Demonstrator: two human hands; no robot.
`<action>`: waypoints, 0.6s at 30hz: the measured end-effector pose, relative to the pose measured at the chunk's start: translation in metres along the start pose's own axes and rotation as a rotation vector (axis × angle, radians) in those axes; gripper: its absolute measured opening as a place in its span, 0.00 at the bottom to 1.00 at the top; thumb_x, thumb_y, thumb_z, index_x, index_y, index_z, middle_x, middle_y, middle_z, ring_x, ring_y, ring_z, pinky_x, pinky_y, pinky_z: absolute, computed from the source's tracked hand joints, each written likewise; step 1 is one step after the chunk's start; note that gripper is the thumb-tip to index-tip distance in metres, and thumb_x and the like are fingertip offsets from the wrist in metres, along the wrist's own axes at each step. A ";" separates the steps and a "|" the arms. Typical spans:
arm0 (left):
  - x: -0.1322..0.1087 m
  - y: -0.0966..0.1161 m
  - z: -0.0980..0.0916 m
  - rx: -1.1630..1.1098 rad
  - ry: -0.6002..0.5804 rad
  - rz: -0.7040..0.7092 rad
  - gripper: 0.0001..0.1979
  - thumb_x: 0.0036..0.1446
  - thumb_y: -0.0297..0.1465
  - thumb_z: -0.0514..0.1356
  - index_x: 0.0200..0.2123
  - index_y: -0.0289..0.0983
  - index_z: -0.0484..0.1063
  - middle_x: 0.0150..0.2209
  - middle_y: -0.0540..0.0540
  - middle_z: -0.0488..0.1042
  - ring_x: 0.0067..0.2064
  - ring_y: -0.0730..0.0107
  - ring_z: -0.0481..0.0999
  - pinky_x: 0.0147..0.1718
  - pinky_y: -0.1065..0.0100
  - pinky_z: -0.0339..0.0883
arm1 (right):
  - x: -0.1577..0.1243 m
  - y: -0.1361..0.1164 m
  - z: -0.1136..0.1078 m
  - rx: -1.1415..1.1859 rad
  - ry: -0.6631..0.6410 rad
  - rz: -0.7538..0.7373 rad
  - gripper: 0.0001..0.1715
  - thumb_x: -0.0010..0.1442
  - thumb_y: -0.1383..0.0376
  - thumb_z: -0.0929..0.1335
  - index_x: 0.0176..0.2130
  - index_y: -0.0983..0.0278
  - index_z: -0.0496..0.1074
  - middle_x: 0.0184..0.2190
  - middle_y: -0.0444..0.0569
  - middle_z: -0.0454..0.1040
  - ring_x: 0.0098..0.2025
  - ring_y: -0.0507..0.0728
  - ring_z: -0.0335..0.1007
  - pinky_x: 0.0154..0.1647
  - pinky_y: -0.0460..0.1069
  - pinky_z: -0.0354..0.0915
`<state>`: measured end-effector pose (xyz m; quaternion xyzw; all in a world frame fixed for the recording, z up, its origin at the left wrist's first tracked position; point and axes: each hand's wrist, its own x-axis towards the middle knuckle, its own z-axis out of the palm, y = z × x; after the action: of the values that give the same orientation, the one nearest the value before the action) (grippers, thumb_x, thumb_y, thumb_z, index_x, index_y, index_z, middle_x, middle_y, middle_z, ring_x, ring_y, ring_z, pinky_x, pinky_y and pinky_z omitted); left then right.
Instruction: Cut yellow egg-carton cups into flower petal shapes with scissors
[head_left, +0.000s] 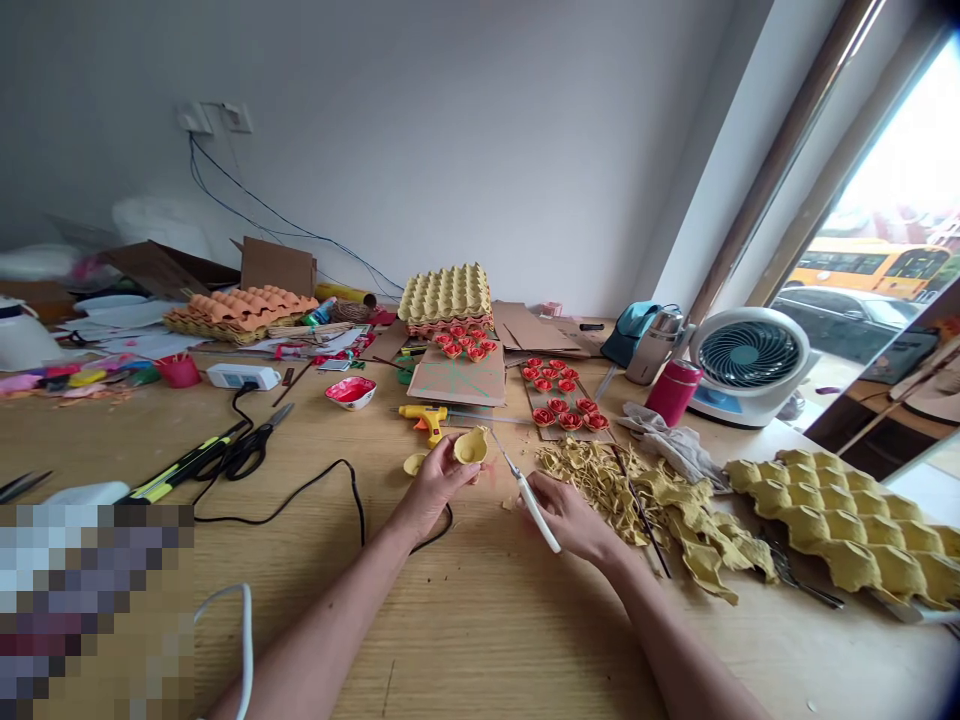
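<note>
My left hand (433, 487) is closed on a yellow egg-carton cup (470, 446), held just above the wooden table (480, 620). My right hand (570, 515) grips white-handled scissors (525, 490), whose blades point up and left toward the cup. A small yellow cup piece (414, 463) lies on the table beside the left hand. A yellow glue gun (424, 418) rests just beyond it.
Yellow carton scraps (600, 478) and a torn yellow egg tray (832, 515) lie to the right. Red paper roses (562, 395) sit on cardboard ahead, by a stack of egg trays (446, 295). A fan (746, 360), red cup (673, 392), black scissors (247, 452) and a black cable (300, 495) surround the spot.
</note>
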<state>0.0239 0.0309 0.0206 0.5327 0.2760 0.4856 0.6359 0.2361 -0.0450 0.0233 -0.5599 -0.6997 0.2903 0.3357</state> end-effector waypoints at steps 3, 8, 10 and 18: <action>0.001 0.000 0.000 0.008 -0.007 0.028 0.24 0.49 0.34 0.69 0.49 0.38 0.69 0.43 0.47 0.73 0.41 0.69 0.75 0.37 0.70 0.69 | -0.001 0.002 0.001 -0.132 -0.037 -0.037 0.15 0.63 0.54 0.66 0.32 0.63 0.66 0.25 0.40 0.65 0.28 0.50 0.56 0.29 0.46 0.52; -0.003 0.007 0.006 0.113 -0.042 0.002 0.23 0.49 0.35 0.69 0.48 0.37 0.69 0.45 0.44 0.76 0.45 0.65 0.75 0.42 0.67 0.69 | -0.001 0.002 0.001 -0.237 -0.026 -0.037 0.16 0.64 0.54 0.64 0.31 0.62 0.63 0.25 0.40 0.65 0.27 0.50 0.57 0.29 0.46 0.51; -0.005 0.009 0.008 0.159 -0.065 -0.008 0.23 0.49 0.35 0.68 0.47 0.37 0.69 0.47 0.44 0.76 0.47 0.63 0.75 0.46 0.65 0.68 | -0.001 0.002 0.001 -0.261 -0.019 -0.045 0.16 0.64 0.54 0.64 0.30 0.62 0.62 0.25 0.40 0.65 0.27 0.50 0.57 0.28 0.46 0.51; -0.008 0.007 0.011 0.396 -0.177 0.110 0.16 0.56 0.33 0.62 0.47 0.37 0.68 0.45 0.44 0.74 0.47 0.62 0.73 0.49 0.63 0.66 | 0.000 0.002 0.003 -0.354 0.032 -0.114 0.12 0.62 0.57 0.64 0.31 0.61 0.61 0.29 0.42 0.67 0.30 0.52 0.60 0.33 0.46 0.54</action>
<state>0.0283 0.0191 0.0291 0.7020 0.2796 0.4073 0.5130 0.2350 -0.0444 0.0202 -0.5741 -0.7651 0.1341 0.2589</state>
